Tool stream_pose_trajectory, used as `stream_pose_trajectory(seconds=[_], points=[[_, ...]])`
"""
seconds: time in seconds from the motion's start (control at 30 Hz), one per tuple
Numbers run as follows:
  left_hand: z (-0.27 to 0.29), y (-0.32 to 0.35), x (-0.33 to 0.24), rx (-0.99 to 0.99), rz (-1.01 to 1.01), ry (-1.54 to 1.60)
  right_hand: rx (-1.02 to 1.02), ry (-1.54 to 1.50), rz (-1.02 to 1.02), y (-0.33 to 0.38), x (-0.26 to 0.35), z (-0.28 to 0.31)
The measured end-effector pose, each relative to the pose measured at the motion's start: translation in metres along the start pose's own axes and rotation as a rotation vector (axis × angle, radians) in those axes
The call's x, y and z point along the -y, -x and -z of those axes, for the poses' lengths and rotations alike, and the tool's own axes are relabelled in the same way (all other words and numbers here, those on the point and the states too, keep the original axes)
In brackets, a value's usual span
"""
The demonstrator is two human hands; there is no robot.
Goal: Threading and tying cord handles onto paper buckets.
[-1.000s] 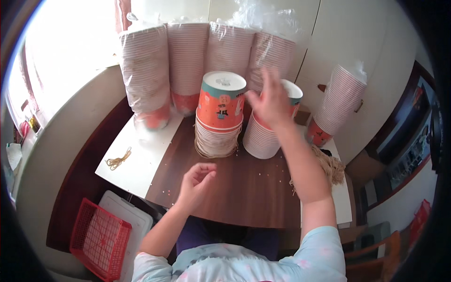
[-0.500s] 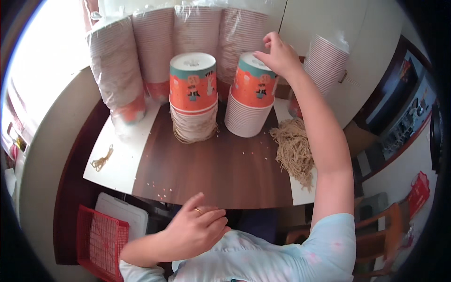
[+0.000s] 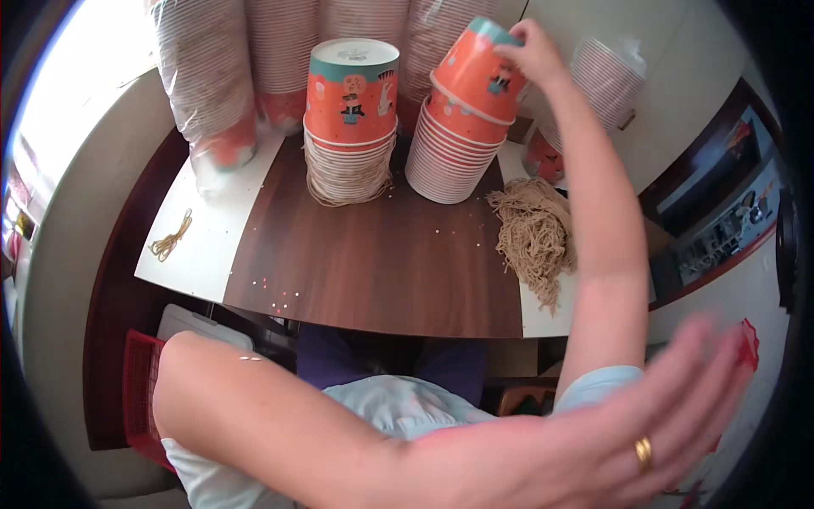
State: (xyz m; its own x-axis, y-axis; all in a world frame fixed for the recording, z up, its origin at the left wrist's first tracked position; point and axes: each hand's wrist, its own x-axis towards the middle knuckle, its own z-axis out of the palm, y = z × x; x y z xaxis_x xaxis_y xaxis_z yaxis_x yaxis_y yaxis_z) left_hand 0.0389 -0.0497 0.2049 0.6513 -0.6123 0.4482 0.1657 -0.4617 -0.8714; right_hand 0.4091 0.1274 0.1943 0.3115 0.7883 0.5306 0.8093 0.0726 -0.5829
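At the right-hand stack of upside-down paper buckets (image 3: 449, 170), my right hand (image 3: 534, 53) grips the base rim of the top orange-and-teal bucket (image 3: 476, 75). This bucket is tilted and partly lifted, its rim raised off the bucket beneath. My left arm crosses in front of my body, close to the camera. At its end my left hand (image 3: 585, 445), with a gold ring, is held out to the lower right, fingers stretched, blurred and empty. A second upside-down bucket stack (image 3: 352, 97) stands to the left, with thin cord loops (image 3: 348, 176) hanging around its lower rims.
Plastic-wrapped bucket stacks (image 3: 208, 76) line the back, and another wrapped stack (image 3: 604, 81) stands behind my right forearm. A heap of tan cord (image 3: 534, 233) lies at the table's right, a small cord bundle (image 3: 172, 237) at its left. A red basket (image 3: 142, 390) sits below left.
My right hand has closed on the top bucket and tilted it up from its stack. My left hand has swung from lower centre to the lower right, nearer the camera. The view has shifted.
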Motion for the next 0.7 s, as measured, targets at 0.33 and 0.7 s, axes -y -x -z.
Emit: stream_pose_trajectory(seconds=[0.33,0.7], points=[[-0.028,0.025,-0.106,-0.176,-0.048,0.631,-0.381,-1.036,0.124,0.111,0.011,0.091],[-0.116,0.138,-0.130,0.262,0.774,1.030,-0.064,-0.831,-0.700,0.353,-0.044,-0.099]])
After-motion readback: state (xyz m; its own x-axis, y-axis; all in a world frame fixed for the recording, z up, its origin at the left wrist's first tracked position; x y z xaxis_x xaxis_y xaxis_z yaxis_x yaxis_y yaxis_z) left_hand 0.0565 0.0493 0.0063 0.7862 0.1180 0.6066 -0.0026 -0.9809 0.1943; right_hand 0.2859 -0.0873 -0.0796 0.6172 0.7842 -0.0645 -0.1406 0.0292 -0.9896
